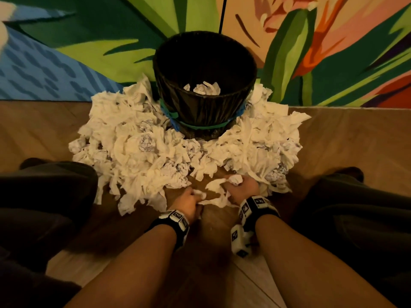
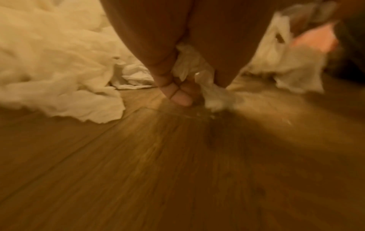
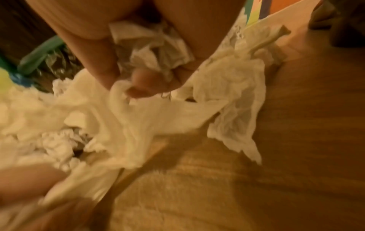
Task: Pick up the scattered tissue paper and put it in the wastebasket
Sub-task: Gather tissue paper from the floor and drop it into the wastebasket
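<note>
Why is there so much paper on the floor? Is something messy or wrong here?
Yes. A big heap of crumpled tissue paper rings the black wastebasket on the wooden floor, while only a few pieces lie inside it. The left hand and the right hand each grip some.

Dim, warm yellowish room light. Head view fairly sharp at centre, wide-angle bending at the edges, lower corners go dark. Both wrist views heavily motion-blurred, streaking outward across the floor [image 2: 177, 171]. Soft shadow under the left hand [image 2: 177, 65]; tissue pile [image 3: 49, 125] at left of the right wrist view smeared, overexposed.
</note>
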Tool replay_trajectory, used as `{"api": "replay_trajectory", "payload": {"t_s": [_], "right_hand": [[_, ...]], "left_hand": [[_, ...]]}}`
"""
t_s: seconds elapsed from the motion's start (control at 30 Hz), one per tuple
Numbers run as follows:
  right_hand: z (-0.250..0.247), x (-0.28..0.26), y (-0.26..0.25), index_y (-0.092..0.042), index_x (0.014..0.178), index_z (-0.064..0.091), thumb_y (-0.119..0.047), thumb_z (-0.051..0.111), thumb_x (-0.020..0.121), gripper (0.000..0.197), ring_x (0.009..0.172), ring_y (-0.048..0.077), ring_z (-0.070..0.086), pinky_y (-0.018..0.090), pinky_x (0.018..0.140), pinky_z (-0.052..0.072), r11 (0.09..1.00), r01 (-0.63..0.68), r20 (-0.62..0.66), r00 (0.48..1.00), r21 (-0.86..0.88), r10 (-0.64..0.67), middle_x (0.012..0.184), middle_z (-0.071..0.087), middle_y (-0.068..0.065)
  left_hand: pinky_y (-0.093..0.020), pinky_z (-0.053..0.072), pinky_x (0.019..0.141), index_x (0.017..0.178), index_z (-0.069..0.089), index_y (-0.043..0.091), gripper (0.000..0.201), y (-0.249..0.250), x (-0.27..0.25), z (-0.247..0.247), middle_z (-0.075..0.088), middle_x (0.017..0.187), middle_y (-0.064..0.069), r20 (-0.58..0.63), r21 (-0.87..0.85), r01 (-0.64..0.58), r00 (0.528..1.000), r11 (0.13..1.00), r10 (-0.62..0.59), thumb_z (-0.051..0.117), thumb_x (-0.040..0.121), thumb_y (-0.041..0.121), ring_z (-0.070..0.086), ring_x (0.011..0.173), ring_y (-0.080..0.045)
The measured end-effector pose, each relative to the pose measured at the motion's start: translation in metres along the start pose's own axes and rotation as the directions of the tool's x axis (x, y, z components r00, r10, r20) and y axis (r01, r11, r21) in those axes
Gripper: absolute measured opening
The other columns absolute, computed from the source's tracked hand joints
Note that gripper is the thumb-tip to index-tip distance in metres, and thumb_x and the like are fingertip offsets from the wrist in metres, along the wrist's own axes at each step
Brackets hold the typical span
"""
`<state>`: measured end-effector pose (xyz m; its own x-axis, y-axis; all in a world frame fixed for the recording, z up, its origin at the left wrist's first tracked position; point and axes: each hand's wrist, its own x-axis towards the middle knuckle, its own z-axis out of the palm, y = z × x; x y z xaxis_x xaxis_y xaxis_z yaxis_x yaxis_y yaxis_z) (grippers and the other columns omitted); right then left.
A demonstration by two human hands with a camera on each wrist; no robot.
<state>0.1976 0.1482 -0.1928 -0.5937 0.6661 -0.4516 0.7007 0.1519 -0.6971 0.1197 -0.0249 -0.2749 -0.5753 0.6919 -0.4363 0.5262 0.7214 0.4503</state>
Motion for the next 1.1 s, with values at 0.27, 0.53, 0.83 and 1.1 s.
{"api": "replay_trajectory", "payload": {"t_s": [0.27,0.53,0.83,1.1], "right_hand": [[-0.015,0.006,-0.027,-0.013,0.092,0.073,-0.015,0.071,0.083,0.009,0.089,0.025,0.067,0.029,0.077,0.052,0.982,-0.027,-0.128,0.990,0.185,0.051,0.090,0.071,0.008],[-0.036,-0.002,-0.086,-0.010,0.090,0.068,-0.004,0.074,0.082,0.011,0.056,0.015,0.061,0.020,0.046,0.050,0.845,0.258,-0.242,0.957,0.468,-0.158,0.065,0.071,-0.003],[-0.067,-0.007,-0.172,-0.023,0.077,0.058,-0.030,0.046,0.078,0.013,0.074,0.013,0.053,0.029,0.074,0.042,0.601,0.518,-0.399,0.855,0.609,-0.332,0.073,0.057,-0.006],[-0.066,0.001,-0.224,-0.026,0.101,0.050,-0.001,0.046,0.093,0.026,0.085,0.000,0.055,0.013,0.078,0.043,0.597,0.639,-0.437,0.768,0.485,-0.468,0.096,0.056,-0.008]], "left_hand": [[-0.016,0.039,0.081,0.099,0.073,0.017,0.016,0.015,-0.009,-0.051,0.061,0.099,0.006,-0.341,-0.403,0.013,0.926,0.915,-0.164,0.062,0.090,0.025,0.060,0.095,-0.012],[-0.032,0.041,0.049,0.086,0.043,0.041,0.016,0.060,-0.016,-0.132,0.051,0.062,0.007,-0.498,-0.592,-0.272,0.863,0.758,-0.079,0.053,0.088,0.028,0.048,0.047,-0.012],[-0.025,0.046,0.082,0.110,0.053,0.019,0.027,0.096,-0.011,-0.215,0.056,0.102,-0.002,-0.862,-0.277,-0.586,0.502,0.762,0.073,0.054,0.084,0.009,0.055,0.090,-0.012],[-0.040,0.048,0.076,0.106,0.056,0.014,0.020,0.088,0.007,-0.273,0.059,0.088,0.002,-0.890,-0.248,-0.484,0.456,0.839,0.000,0.051,0.098,0.031,0.054,0.078,-0.007]]}}
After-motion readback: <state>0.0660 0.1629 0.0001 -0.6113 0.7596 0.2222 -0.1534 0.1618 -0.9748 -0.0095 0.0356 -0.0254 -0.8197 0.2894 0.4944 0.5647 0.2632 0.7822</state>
